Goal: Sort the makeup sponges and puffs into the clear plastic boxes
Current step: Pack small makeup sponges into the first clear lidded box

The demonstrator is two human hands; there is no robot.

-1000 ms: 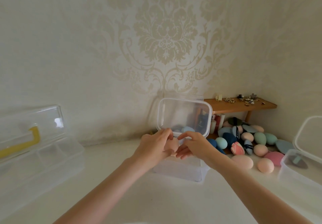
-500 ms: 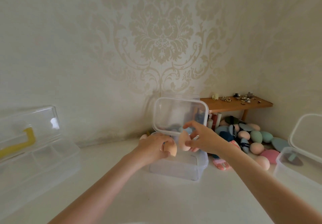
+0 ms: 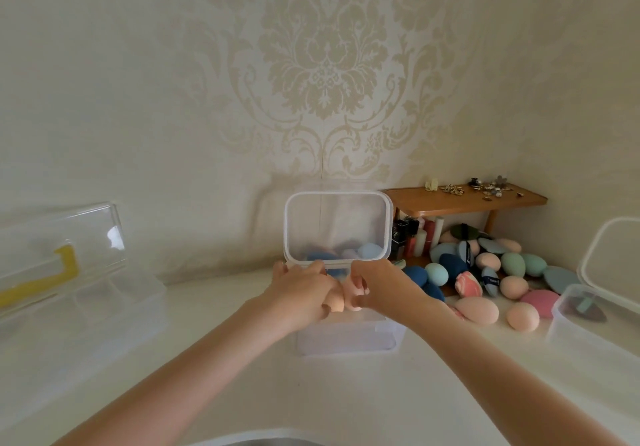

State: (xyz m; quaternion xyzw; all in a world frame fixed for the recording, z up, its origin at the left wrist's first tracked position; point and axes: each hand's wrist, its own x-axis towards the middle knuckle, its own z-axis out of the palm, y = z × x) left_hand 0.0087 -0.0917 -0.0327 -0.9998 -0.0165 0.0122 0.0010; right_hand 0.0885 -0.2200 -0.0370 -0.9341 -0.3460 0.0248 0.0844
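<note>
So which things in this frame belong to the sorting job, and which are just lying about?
Job:
left hand gripping peach sponge
right hand gripping pink sponge
middle clear box
sponge pile
right clear box
left clear case

Lying about:
wooden shelf
trinkets
bottles

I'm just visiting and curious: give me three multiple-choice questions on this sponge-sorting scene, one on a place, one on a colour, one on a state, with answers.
1. Where does the loose pile of sponges lie?
A. in front of the wooden shelf, on the right
B. inside the left case
C. on top of the shelf

2. What colour is the handle of the left case?
A. red
B. yellow
C. green

3. How is the lid of the middle box?
A. snapped shut
B. missing
C. raised open

Answers: 1 A, the pile lies by the wooden shelf. 2 B, a yellow bar shows through the clear plastic. 3 C, the lid stands upright behind the left hand and right hand.
</note>
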